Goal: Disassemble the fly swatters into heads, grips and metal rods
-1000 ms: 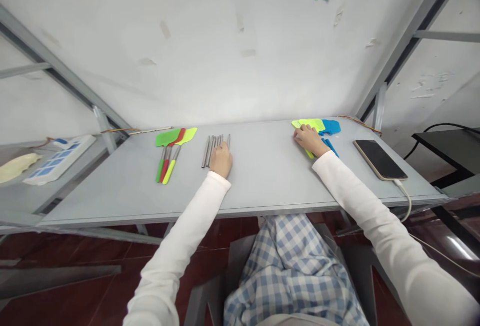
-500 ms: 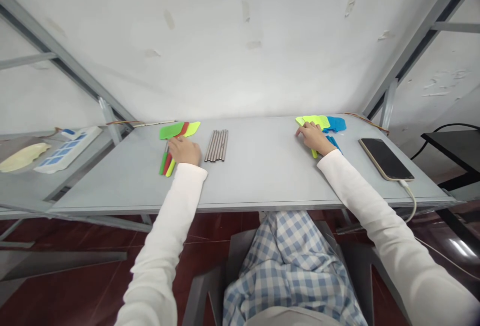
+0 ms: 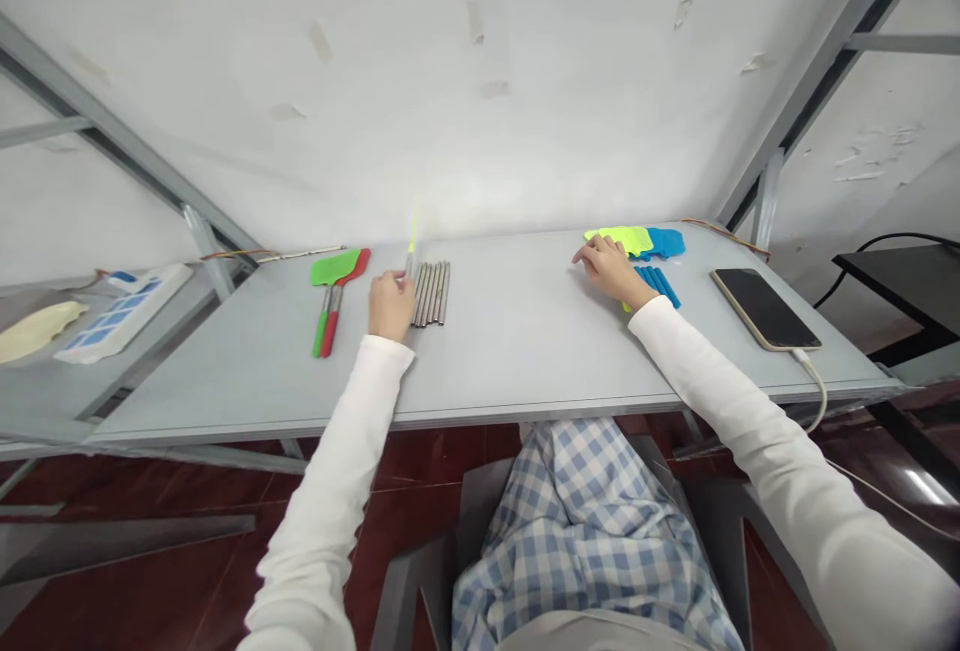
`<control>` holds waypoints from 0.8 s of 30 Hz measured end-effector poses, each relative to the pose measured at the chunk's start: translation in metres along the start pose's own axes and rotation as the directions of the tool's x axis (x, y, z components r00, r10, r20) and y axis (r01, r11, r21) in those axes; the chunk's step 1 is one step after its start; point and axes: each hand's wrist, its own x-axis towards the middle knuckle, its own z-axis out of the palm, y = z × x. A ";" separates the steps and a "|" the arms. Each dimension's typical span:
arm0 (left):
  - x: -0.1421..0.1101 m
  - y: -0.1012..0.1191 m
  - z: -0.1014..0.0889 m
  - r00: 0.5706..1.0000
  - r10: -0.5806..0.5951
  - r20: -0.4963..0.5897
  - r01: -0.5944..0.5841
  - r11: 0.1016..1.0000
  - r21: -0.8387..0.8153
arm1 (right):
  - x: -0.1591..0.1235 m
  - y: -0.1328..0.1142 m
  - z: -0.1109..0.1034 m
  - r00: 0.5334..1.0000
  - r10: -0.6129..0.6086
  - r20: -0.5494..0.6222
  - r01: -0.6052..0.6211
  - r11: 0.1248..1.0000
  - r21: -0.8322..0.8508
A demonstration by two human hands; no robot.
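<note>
My left hand is closed on a yellow fly swatter, its thin head seen edge-on and tilted up off the table. To its left lie a green swatter and a red swatter, with metal shafts and coloured handles. Right beside the hand is a row of several metal tubes. My right hand rests with fingers apart at the yellow swatter heads, partly covering them. Blue heads lie next to these. Blue handles show beside the wrist; a yellow handle is mostly hidden beneath.
A phone on a charging cable lies at the right of the grey table. On the left, a power strip sits on a neighbouring surface. The white wall stands right behind the table.
My left hand has lifted the yellow swatter from beside the red one and moved right, towards the metal tubes. My right hand stays at the yellow heads, with only a slight shift.
</note>
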 end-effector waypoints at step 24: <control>-0.053 0.174 0.123 0.691 0.388 0.610 0.571 0.225 -0.789 | -0.002 -0.045 -0.002 0.920 0.331 0.211 -0.210 -0.039 0.977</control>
